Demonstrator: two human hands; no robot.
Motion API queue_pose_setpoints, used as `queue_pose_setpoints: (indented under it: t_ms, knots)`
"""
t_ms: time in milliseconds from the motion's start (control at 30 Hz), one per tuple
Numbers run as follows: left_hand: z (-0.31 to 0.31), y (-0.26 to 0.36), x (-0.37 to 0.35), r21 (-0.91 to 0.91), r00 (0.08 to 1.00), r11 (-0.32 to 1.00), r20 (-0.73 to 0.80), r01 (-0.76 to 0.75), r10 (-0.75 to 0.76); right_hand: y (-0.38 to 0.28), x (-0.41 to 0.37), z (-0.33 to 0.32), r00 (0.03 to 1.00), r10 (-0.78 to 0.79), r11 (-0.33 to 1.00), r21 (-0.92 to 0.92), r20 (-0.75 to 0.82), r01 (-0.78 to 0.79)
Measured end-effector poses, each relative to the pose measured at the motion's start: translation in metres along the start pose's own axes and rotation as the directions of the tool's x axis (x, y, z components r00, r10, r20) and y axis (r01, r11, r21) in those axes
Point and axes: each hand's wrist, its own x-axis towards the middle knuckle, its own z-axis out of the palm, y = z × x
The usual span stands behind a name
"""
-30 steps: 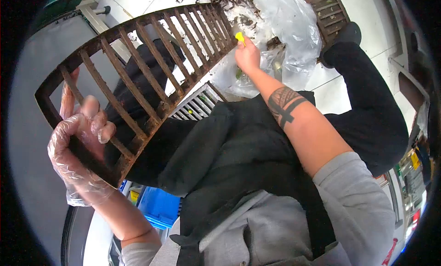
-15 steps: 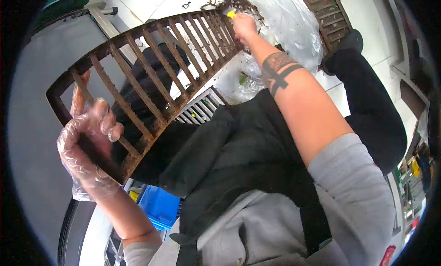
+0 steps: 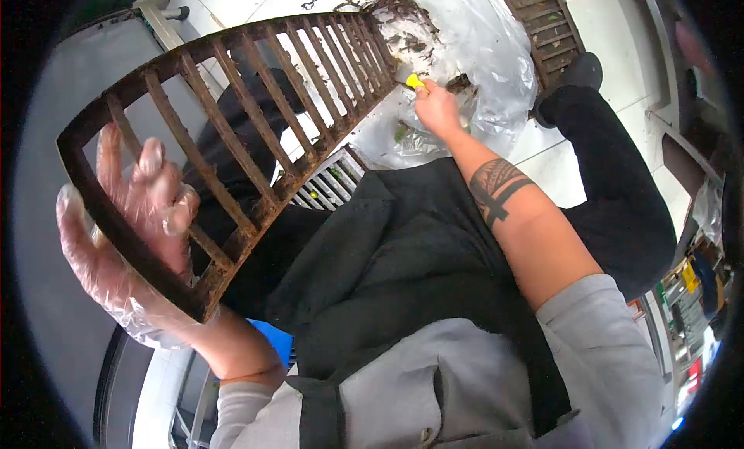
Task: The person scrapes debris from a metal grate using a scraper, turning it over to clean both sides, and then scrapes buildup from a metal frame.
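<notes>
A long, curved, rusty metal drain grate (image 3: 267, 189) with many slats stretches diagonally across the left half. My left hand (image 3: 143, 209), in a clear plastic glove, supports its near end, with fingers between the slats and the thumb outside the end bar. My right hand (image 3: 438, 108) is bare and closed around a small yellow-handled tool (image 3: 416, 82), just off the grate's far end. Most of the tool is hidden by the fist, so its kind cannot be told. Brown debris (image 3: 403, 23) lies beyond the far end.
Clear plastic sheeting (image 3: 496, 54) spreads over white floor tiles (image 3: 612, 30). Another rusty grate (image 3: 546, 27) lies at upper right, and a pale slatted grate (image 3: 329, 187) sits below the held one. A grey panel (image 3: 54, 178) stands left; a blue container (image 3: 273, 339) is below.
My right hand has moved away from the grate's far end, down and right, with the yellow-handled tool. My left fingers and thumb have spread wider, and the grate's near end has shifted slightly left.
</notes>
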Motion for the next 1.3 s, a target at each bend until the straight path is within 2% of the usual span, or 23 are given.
queue_pose_setpoints:
  t_ms: [33,67,133,233,300,367,433,500,533,633,667,733,800,867,900,1000,1067,1100,1133,1200,1233,1267,1300]
  knots:
    - [-0.006,-0.001,0.002,-0.036,0.995,0.999,0.093,-0.017,0.021,-0.003,-0.003,0.003,1.000,0.001,1.000,-0.002,0.000,-0.001]
    - [-0.014,0.003,0.004,-0.037,0.995,0.999,0.094,-0.014,0.018,-0.008,-0.007,0.007,1.000,0.014,1.000,0.005,-0.025,-0.014]
    - [-0.025,0.007,0.009,0.023,0.951,0.997,0.302,0.067,-0.071,-0.005,-0.008,0.015,0.998,0.032,0.999,-0.002,-0.054,-0.032]
    - [-0.029,0.007,0.007,0.013,0.957,0.998,0.281,0.069,-0.070,-0.010,-0.001,0.027,0.989,-0.012,0.996,0.083,-0.146,0.024]
    - [-0.034,0.010,0.009,0.015,0.958,0.997,0.278,0.074,-0.075,-0.021,0.019,0.033,0.966,-0.084,0.976,0.175,-0.245,0.129]
    - [-0.033,0.008,0.008,0.026,0.958,0.994,0.264,0.107,-0.110,-0.046,0.048,0.022,0.975,-0.100,0.979,0.157,-0.200,0.133]
    - [-0.024,0.006,0.006,0.022,0.984,0.997,0.163,0.069,-0.071,-0.045,0.053,0.018,0.978,-0.129,0.979,0.137,-0.165,0.152]
    - [-0.028,0.007,0.008,0.020,0.976,0.997,0.202,0.074,-0.076,-0.041,0.047,0.010,0.978,-0.180,0.984,-0.009,-0.105,0.180]
    - [-0.031,0.007,0.010,0.019,0.967,0.996,0.239,0.083,-0.085,-0.036,0.039,0.013,0.976,-0.190,0.982,-0.014,-0.110,0.189]
    - [-0.037,0.009,0.013,0.001,0.953,0.995,0.287,0.098,-0.094,-0.028,0.011,0.024,0.991,-0.025,0.992,0.116,-0.132,0.040]
    - [-0.037,0.008,0.014,0.001,0.954,0.995,0.283,0.103,-0.099,-0.036,0.023,0.027,0.992,-0.022,0.993,0.114,-0.127,0.036]
    - [-0.037,0.010,0.013,-0.040,0.940,0.992,0.326,0.119,-0.099,-0.051,0.054,0.032,0.979,-0.114,0.988,0.082,-0.169,0.130]
    - [-0.032,0.010,0.011,-0.063,0.936,0.990,0.339,0.126,-0.097,-0.069,0.081,0.025,0.980,-0.117,0.991,0.051,-0.159,0.127]
    - [-0.024,0.015,0.007,0.014,0.986,0.992,0.108,0.122,-0.123,-0.077,0.077,0.019,0.979,-0.131,0.991,0.020,-0.158,0.136]
    - [-0.032,0.010,0.012,-0.013,0.964,0.995,0.247,0.102,-0.095,-0.070,0.065,0.020,0.982,-0.114,0.993,0.022,-0.150,0.118]
    - [-0.030,0.007,0.011,-0.017,0.965,0.997,0.252,0.077,-0.070,-0.062,0.059,0.025,0.991,-0.024,0.994,0.107,-0.135,0.038]
    - [-0.029,0.006,0.010,-0.015,0.962,0.996,0.262,0.082,-0.075,-0.071,0.081,0.032,0.962,-0.180,0.980,0.048,-0.206,0.193]
    - [-0.029,0.006,0.010,-0.008,0.965,0.997,0.252,0.076,-0.072,-0.086,0.092,0.033,0.953,-0.149,0.974,0.129,-0.262,0.188]
    - [-0.030,0.007,0.009,0.000,0.968,0.998,0.244,0.064,-0.062,-0.104,0.101,0.029,0.945,-0.144,0.981,0.081,-0.295,0.175]
    - [-0.037,0.007,0.006,-0.009,0.974,0.999,0.221,0.042,-0.039,-0.117,0.113,0.036,0.954,-0.062,0.984,0.144,-0.294,0.108]
    - [-0.041,0.008,0.008,-0.023,0.971,0.998,0.231,0.061,-0.054,-0.121,0.112,0.033,0.951,-0.074,0.982,0.143,-0.302,0.122]
    - [-0.043,0.007,0.011,-0.040,0.967,0.997,0.247,0.070,-0.058,-0.127,0.116,0.028,0.974,0.190,0.814,0.575,-0.126,-0.084]
    - [-0.043,0.005,0.012,-0.073,0.959,0.994,0.279,0.080,-0.057,-0.129,0.118,0.026,0.925,0.345,0.441,0.843,0.159,-0.309]
